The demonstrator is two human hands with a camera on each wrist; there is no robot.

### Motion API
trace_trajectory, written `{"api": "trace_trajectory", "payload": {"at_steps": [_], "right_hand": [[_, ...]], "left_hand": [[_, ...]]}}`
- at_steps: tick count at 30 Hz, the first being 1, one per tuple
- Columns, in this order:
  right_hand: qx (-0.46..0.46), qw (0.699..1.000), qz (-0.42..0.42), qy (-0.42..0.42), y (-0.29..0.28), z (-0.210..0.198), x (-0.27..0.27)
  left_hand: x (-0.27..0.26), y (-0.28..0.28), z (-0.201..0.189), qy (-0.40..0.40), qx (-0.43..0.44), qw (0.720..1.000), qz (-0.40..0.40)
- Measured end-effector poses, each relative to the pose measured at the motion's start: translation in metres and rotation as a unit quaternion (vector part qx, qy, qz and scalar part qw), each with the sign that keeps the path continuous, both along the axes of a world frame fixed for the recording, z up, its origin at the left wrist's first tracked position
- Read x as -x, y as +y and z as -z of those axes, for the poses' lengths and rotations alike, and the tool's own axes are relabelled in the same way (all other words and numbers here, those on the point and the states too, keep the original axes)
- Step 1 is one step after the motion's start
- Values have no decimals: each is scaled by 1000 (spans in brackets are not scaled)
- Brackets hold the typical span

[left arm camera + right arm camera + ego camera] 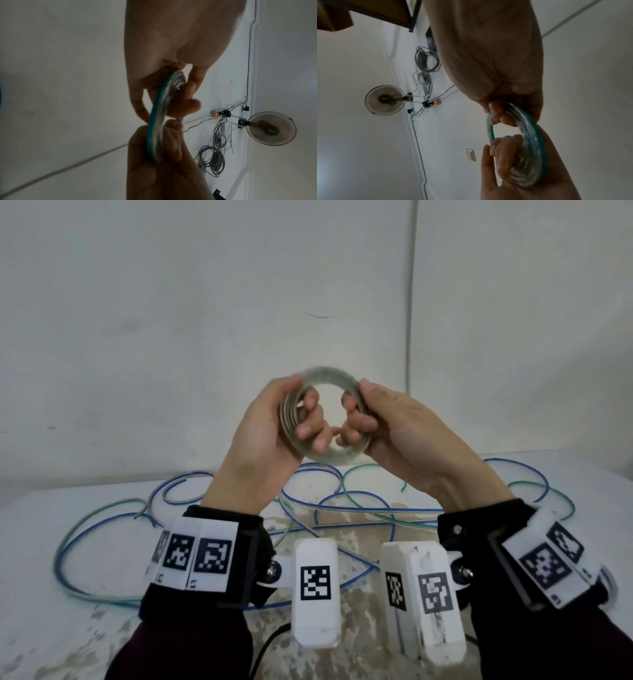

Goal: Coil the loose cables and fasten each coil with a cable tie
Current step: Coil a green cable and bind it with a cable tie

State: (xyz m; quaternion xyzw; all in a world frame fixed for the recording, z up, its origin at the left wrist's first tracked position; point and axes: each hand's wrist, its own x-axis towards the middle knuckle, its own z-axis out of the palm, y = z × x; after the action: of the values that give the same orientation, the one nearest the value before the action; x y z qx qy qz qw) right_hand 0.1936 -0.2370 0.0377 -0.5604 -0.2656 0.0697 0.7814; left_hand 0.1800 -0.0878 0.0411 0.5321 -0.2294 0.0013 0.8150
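Your left hand and right hand each grip one side of the coil, a flat, clear, green-edged ring at frame centre, above loose blue and green cables on the table.

Plain room (home?), wall fan, power strip, light switch
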Motion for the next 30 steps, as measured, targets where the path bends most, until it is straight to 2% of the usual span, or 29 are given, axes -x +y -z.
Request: {"api": "trace_trajectory", "payload": {"at_steps": [3,5,6,10,14,17,21,27,30], "right_hand": [[131,990,17,-55,-9,0,1],[200,976,23,-79,-13,0,2],[211,974,25,-81,-12,0,3],[136,988,50,-47,-8,-1,3],[135,987,68,-47,-8,1,10],[122,991,54,-9,-3,7,22],[59,996,47,55,10,19,37],[67,993,41,88,31,43,64],[100,988,34,114,45,60,78]], "left_hand": [[3,5,2,11,-147,989,-28],[5,6,4,-25,-258,963,-77],[6,5,4,-49,-281,953,-98],[7,-4,4,-110,-201,957,-176],[14,-4,0,-120,-155,957,-215],[23,-3,4,-108,-133,960,-222],[37,-1,17,-66,-107,966,-227],[76,15,37,6,-114,969,-219],[101,36,50,49,-194,956,-214]]}}
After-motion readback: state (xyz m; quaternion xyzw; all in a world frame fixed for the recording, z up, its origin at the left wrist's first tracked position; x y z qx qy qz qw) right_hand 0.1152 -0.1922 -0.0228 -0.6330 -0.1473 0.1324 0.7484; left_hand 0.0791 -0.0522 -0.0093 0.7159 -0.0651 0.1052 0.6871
